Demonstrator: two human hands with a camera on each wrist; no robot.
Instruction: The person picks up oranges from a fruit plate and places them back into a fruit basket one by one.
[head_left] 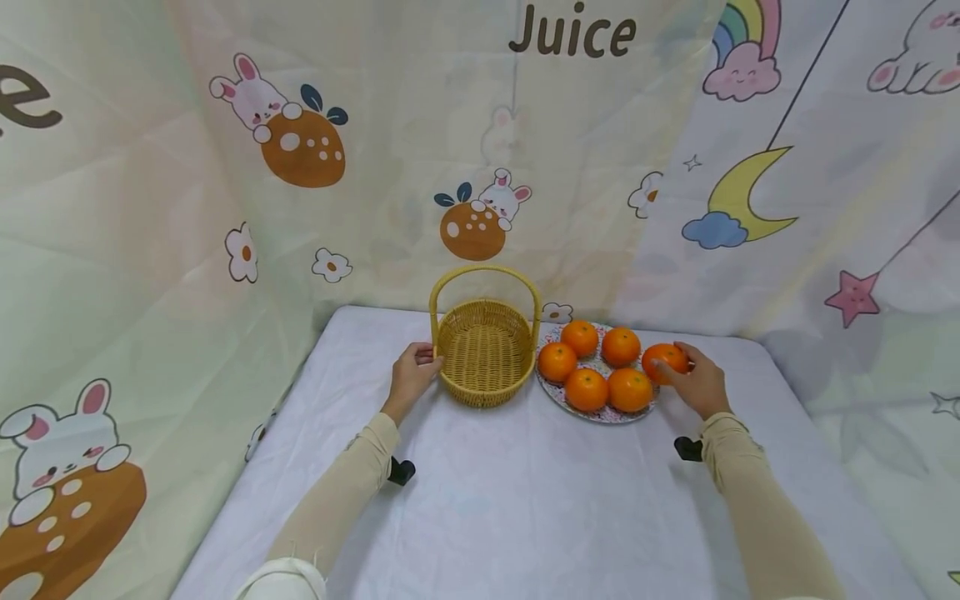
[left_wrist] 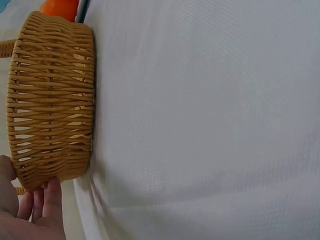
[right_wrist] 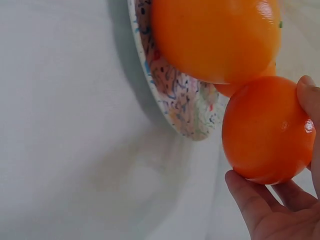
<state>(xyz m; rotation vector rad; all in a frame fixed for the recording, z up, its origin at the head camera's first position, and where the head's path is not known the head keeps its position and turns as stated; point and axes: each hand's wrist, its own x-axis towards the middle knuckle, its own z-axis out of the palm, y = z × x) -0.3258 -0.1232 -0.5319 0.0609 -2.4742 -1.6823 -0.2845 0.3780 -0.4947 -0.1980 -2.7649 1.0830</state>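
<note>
A yellow woven basket [head_left: 484, 354] with an arched handle stands on the table, and no fruit shows inside it. My left hand [head_left: 412, 379] grips its left side near the foot of the handle. In the left wrist view the thumb is at the rim of the basket [left_wrist: 52, 105] and the fingers lie against the outer wall. My right hand [head_left: 701, 382] holds an orange [head_left: 664, 362] between thumb and fingers at the right edge of a patterned plate [head_left: 551, 392]. In the right wrist view this orange [right_wrist: 270, 131] appears beside the plate's rim [right_wrist: 192, 132].
Several other oranges [head_left: 587, 389] sit in a ring on the plate, right of the basket. A white cloth [head_left: 540, 500] covers the table. Printed fabric walls [head_left: 390, 225] rise behind and at both sides. Black pieces [head_left: 402, 472] show beside both wrists.
</note>
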